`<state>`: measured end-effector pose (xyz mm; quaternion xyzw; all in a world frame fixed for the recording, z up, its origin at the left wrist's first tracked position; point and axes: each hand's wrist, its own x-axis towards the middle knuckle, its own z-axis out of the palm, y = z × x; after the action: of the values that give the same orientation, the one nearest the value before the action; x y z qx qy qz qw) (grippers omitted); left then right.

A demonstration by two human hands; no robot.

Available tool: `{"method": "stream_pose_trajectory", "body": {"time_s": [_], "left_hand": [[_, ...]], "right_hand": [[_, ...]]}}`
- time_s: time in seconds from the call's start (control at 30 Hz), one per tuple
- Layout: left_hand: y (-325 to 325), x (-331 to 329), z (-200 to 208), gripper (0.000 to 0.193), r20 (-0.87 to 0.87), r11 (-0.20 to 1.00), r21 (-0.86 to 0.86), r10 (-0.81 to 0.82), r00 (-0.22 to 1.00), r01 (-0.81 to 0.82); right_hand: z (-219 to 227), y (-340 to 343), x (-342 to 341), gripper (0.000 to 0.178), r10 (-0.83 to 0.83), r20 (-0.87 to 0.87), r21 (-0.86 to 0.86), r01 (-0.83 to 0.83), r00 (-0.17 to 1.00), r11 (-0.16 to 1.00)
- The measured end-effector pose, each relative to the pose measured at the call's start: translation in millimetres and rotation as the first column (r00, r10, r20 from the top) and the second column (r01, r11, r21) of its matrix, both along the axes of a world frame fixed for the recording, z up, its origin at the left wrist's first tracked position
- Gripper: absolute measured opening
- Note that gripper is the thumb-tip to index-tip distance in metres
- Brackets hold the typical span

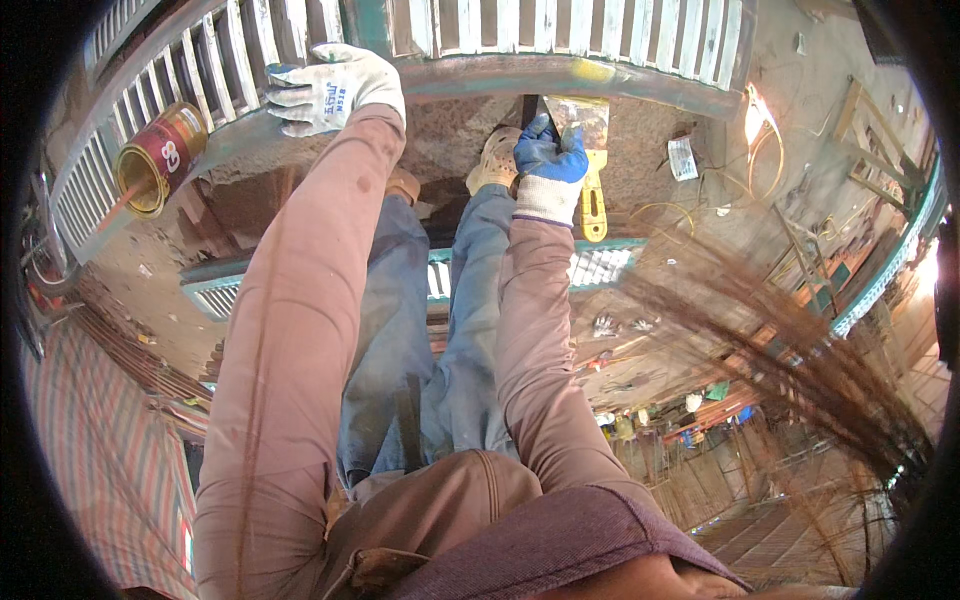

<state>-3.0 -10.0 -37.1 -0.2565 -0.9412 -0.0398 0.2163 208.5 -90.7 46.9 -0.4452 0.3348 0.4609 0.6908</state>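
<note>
My left hand (335, 90), in a white work glove with blue fingertips, lies with fingers spread on a slatted wooden shutter (470, 80) of worn teal and white paint. Left of it, a red-brown paint can (175, 150) stands on the shutter with a stick-like thing reaching out of its mouth. My right hand (552, 160), in a blue-coated glove, is closed at the shutter's near edge. It grips a scraper (593, 195) with a yellow handle and a wide, paint-stained blade. Beside that hand shows a dark narrow strip, its kind unclear.
Another slatted panel (610, 262) lies behind my legs. To the right are a wooden trestle (880, 140), a paper scrap (682, 158) and a yellow cord (765, 180) on the dirt floor. Dark strands (800, 350) cross the lower right. A striped sheet (100, 440) covers the lower left.
</note>
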Motion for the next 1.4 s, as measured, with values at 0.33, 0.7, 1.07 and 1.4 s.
{"method": "stream_pose_trajectory", "body": {"time_s": [0.33,0.7,1.07,1.4], "left_hand": [[8.0,3.9,13.2,0.064,-0.015,0.999,0.040,0.007,1.000,-0.007],[6.9,4.3,12.8,0.068,0.025,0.999,0.035,0.011,1.000,-0.011],[-57.5,-42.7,81.0,0.062,0.428,0.798,0.362,-0.601,0.675,0.481],[-154.6,-170.4,50.0,0.059,0.676,0.991,-0.046,0.121,0.727,-0.122]], "right_hand": [[39.6,-14.2,69.2,0.023,0.597,0.648,-0.740,-0.205,-0.473,0.640],[21.2,26.1,78.8,0.028,0.583,0.284,-0.905,-0.012,-0.761,0.426],[30.2,21.7,9.9,0.028,0.512,0.049,-0.959,0.103,-0.857,0.265],[32.7,17.1,-49.1,0.031,0.504,-0.048,-0.962,0.176,-0.862,0.210]]}}
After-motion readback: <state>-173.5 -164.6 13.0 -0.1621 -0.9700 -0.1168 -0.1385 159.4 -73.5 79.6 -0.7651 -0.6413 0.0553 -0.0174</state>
